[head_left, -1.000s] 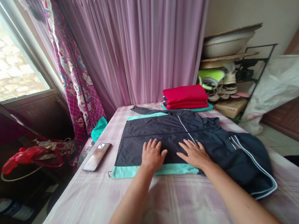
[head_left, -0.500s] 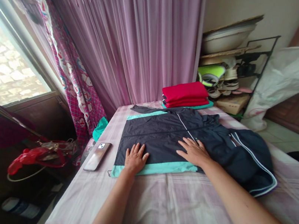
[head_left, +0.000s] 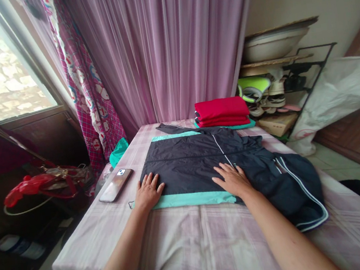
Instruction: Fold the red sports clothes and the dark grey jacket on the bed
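Note:
A dark jacket (head_left: pixel 185 170) with teal side bands and white piping lies spread flat on the table. Its sleeve (head_left: pixel 298 189) with white edging bunches at the right, while the other sleeve (head_left: pixel 174 128) stretches along the back. My left hand (head_left: pixel 148 191) rests palm down, fingers spread, on the jacket's near left corner by the hem. Likewise flat with fingers apart, my right hand (head_left: pixel 232 179) presses on the near side beside the white piping. Neither hand grips anything; the cloth under both palms is hidden.
A phone (head_left: pixel 116 186) lies left of the jacket on the checked tablecloth (head_left: pixel 194 232). Folded red clothes (head_left: pixel 221 111) are stacked at the back right. Beyond the table stand a rack with shoes (head_left: pixel 273 101) and a white sack (head_left: pixel 338 88). Purple curtains (head_left: pixel 167 46) hang behind.
My left hand has slid left across the jacket toward its hem corner. My right hand stays at nearly the same spot. The view has shifted slightly.

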A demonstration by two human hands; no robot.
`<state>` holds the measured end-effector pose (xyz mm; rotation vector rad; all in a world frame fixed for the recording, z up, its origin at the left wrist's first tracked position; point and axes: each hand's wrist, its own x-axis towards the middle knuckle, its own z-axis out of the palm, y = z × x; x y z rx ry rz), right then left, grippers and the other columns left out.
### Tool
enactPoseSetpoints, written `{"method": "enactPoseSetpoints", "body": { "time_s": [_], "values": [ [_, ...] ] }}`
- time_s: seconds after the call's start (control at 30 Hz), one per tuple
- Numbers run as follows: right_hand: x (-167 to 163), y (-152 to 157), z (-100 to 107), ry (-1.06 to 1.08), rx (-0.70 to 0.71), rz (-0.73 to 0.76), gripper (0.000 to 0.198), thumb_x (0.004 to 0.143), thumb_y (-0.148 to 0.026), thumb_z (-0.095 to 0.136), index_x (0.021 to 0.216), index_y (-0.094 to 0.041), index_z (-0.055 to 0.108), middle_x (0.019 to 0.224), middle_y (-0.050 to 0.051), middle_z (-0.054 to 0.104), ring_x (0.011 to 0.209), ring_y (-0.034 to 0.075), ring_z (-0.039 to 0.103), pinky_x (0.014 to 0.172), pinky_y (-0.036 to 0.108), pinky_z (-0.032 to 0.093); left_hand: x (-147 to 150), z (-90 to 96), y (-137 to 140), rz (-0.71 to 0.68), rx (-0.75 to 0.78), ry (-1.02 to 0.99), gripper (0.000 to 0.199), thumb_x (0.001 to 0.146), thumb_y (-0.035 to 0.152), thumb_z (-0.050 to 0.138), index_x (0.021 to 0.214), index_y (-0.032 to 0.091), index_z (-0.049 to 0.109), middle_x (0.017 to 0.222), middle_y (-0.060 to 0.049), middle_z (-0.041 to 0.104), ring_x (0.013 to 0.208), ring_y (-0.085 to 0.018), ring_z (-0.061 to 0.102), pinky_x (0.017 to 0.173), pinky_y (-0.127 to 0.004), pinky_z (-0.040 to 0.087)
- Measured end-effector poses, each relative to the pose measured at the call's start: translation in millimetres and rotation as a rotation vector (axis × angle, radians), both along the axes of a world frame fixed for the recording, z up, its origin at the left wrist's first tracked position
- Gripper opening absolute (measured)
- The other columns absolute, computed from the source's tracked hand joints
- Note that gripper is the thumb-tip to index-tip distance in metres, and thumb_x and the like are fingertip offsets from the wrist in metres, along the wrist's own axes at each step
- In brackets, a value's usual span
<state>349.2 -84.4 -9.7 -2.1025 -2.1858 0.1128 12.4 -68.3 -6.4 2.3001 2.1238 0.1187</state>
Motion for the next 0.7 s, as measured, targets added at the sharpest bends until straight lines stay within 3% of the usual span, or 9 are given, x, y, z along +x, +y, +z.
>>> {"method": "enactPoseSetpoints", "body": {
  "time_s": [0.7],
  "values": [
    [6.3,1.2,-5.2,0.024,0.049,0.008,0.050,0.096,-0.045,0.040,0.141,-0.027,0.053,0.154,0.007,0.044,0.142,0.023,0.037,0.117,0.049,0.022,1.4,2.9,-2.9,-0.009,0.018,-0.026,0.059,0.097,0.054,0.034,0.148,0.027,0.043,0.159,-0.009,0.036,0.147,-0.030,0.030,0.118,-0.055,0.023]
  ]
}}
